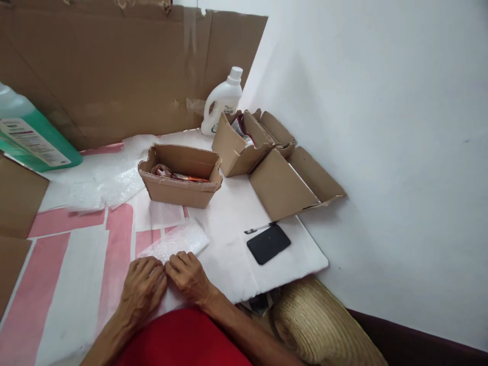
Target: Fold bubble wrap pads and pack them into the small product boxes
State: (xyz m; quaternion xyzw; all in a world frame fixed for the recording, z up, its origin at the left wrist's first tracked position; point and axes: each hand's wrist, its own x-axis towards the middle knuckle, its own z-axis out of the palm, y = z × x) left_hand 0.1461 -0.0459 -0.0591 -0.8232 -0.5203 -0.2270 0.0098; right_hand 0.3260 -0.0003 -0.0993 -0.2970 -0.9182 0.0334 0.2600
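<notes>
Your left hand [143, 287] and right hand [188, 274], grips closed, pinch the clear bubble-wrap sheet [175, 243] at the bench's near edge; the open brown cardboard box [180, 175] is part-filled, unsealed.

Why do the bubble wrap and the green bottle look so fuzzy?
In the head view, the green bottle at the left edge and the far bubble wrap are smeared by blur; the black phone looks sharper; soft light, faint shadows beside the open box.
</notes>
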